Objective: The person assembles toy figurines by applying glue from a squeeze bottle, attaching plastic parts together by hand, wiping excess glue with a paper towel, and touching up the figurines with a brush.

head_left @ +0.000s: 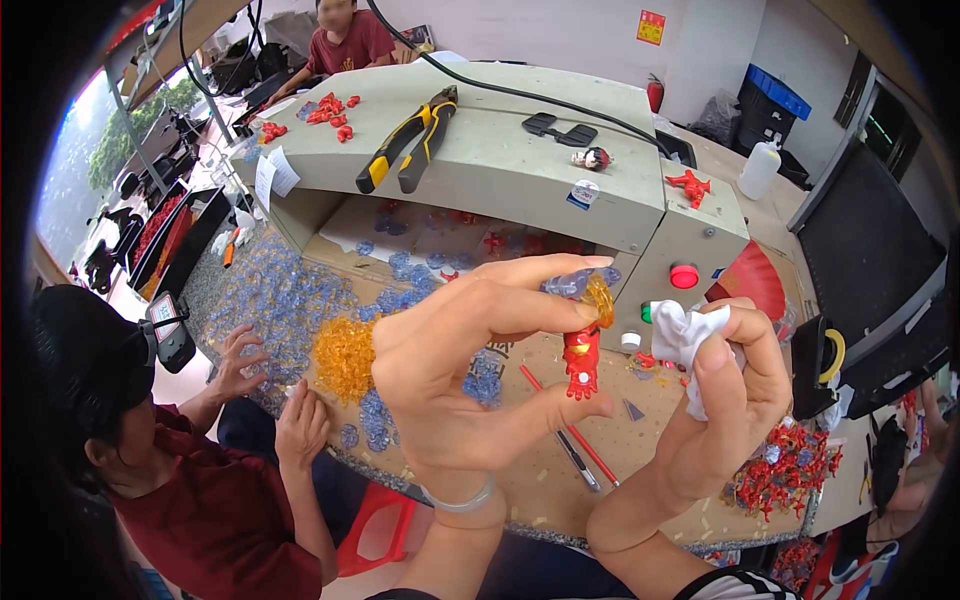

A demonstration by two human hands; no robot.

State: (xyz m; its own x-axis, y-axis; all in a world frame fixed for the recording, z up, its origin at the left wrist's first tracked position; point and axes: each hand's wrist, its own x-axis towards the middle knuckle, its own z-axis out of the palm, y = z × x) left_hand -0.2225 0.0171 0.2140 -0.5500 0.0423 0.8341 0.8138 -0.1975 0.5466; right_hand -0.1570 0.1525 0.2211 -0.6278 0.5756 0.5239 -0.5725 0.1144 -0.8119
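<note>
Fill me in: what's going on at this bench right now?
The left hand holds a small red figure with yellow and translucent blue parts at its top, thumb below and fingers above. The right hand grips a crumpled white cloth or tissue, apart from the figure. On the left, a co-worker sits with both hands by the translucent blue pieces. Yellow-orange pieces lie heaped nearby.

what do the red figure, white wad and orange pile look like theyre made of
Red figure: probably moulded plastic, fairly glossy, given its even bright colour and small shaped details. White wad: tissue or thin cloth, matt and softly creased; I can't tell which. Orange pile: likely small translucent plastic pieces, shiny, since they glint and look see-through.
</note>
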